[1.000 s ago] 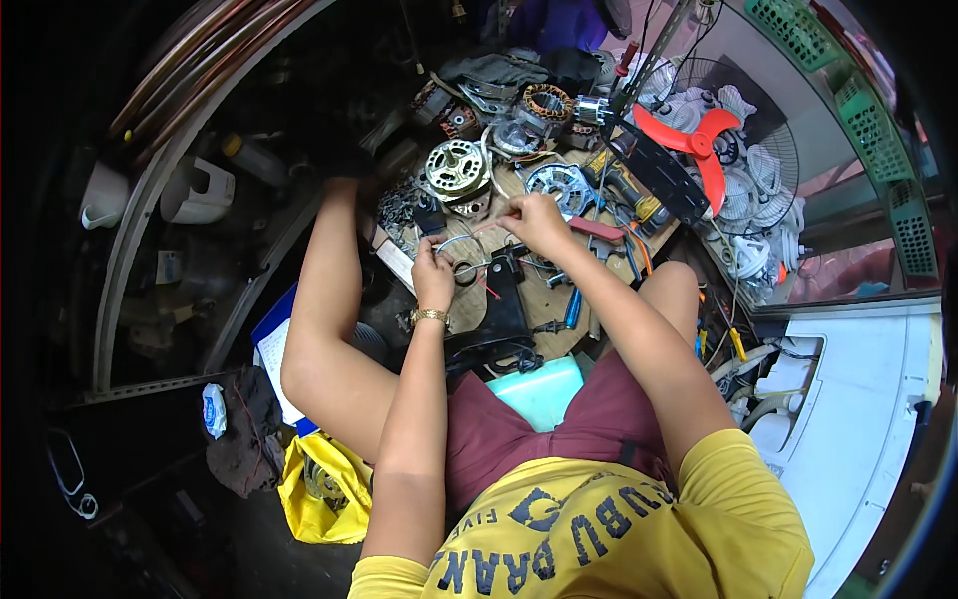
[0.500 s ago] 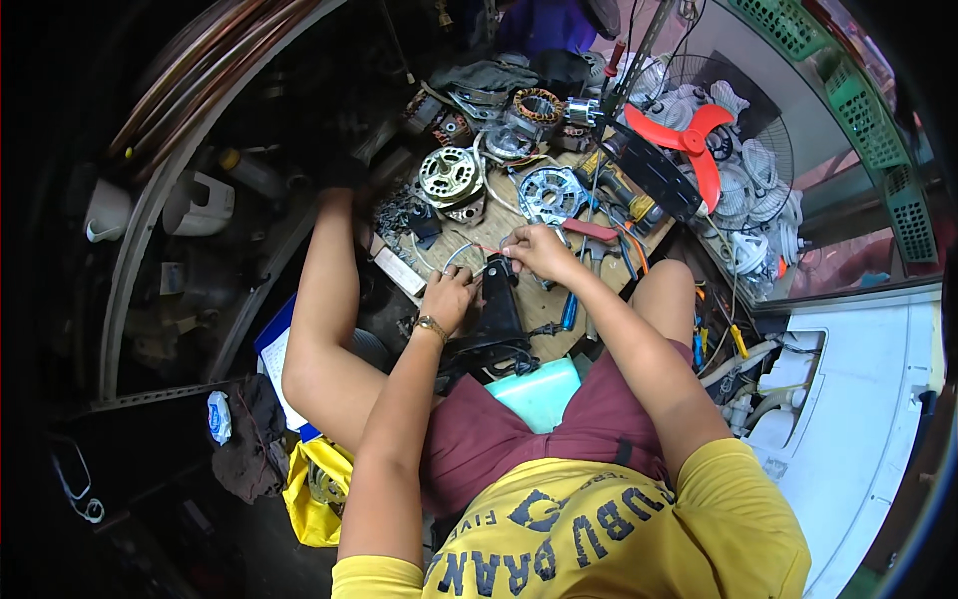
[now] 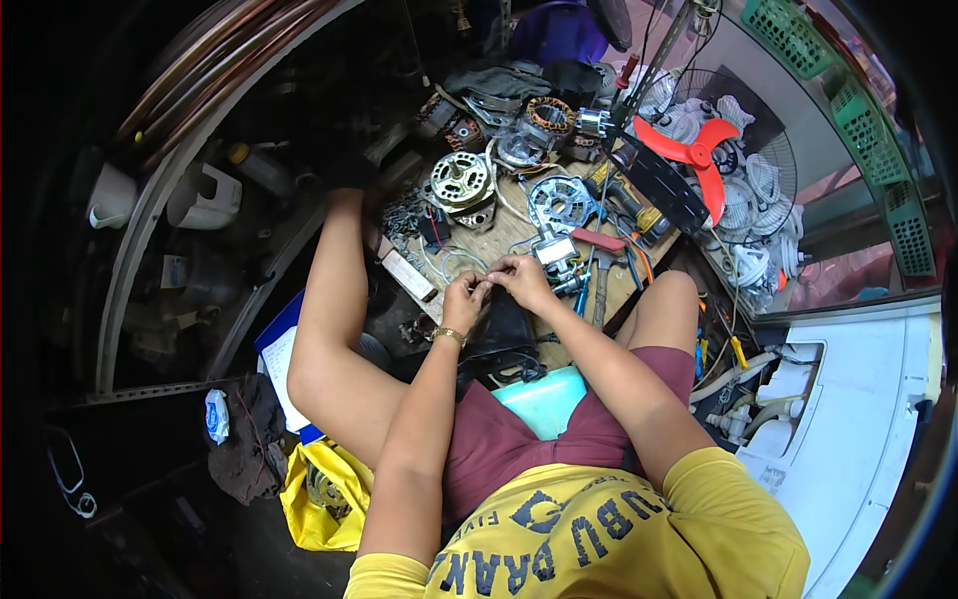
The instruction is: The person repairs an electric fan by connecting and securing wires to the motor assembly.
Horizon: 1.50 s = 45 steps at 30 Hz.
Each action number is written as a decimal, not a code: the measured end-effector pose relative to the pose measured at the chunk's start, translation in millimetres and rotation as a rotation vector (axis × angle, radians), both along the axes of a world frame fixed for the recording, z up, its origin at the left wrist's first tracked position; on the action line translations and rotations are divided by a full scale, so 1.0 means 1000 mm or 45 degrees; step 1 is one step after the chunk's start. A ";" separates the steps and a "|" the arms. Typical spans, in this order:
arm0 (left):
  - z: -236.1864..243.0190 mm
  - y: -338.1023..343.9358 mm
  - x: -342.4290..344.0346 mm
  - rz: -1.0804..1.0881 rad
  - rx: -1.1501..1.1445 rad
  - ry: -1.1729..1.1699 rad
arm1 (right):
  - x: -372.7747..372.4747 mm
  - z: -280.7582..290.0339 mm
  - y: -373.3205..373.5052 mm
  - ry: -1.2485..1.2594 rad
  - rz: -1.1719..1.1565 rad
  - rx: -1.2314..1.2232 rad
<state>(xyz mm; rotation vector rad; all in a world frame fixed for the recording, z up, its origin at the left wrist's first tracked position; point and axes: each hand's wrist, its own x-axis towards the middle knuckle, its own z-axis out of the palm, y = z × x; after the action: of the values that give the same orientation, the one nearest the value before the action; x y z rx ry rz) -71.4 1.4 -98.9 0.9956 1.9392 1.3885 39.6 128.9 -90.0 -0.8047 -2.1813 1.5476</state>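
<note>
My left hand [image 3: 465,299] and my right hand [image 3: 515,279] meet over the work board, fingertips pinched together on thin wire [image 3: 477,263]; its end is too small to make out. Beneath them lies a long black bracket-like piece [image 3: 504,334]. Right of my right hand are a shiny metal assembly [image 3: 556,255], a red handle [image 3: 599,239] and a hammer-like tool [image 3: 602,290]. Beyond my hands sit a metal motor housing [image 3: 464,185], a silver end plate [image 3: 562,204] and small loose fasteners [image 3: 402,215].
Copper-wound stators [image 3: 549,115], a yellow-black drill [image 3: 639,205], a red fan blade [image 3: 704,155] and several white plastic parts crowd the back. Green baskets [image 3: 853,125] hang right. A white appliance casing [image 3: 848,429] stands at right, a yellow bag [image 3: 319,499] at lower left.
My hands have drawn closer together, the right moving down toward me and the left rightward, fingertips now meeting. The shiny metal assembly now shows beside my right hand, uncovered.
</note>
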 end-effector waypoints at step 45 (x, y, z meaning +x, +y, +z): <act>-0.021 0.023 0.010 0.288 0.230 -0.772 | -0.140 0.056 0.052 -0.310 0.760 1.679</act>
<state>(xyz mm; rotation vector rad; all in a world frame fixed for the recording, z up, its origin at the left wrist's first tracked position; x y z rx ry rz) -61.5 24.3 -119.7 0.3572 1.5157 1.7643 -99.9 180.6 -34.3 0.1284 -3.0050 -0.1267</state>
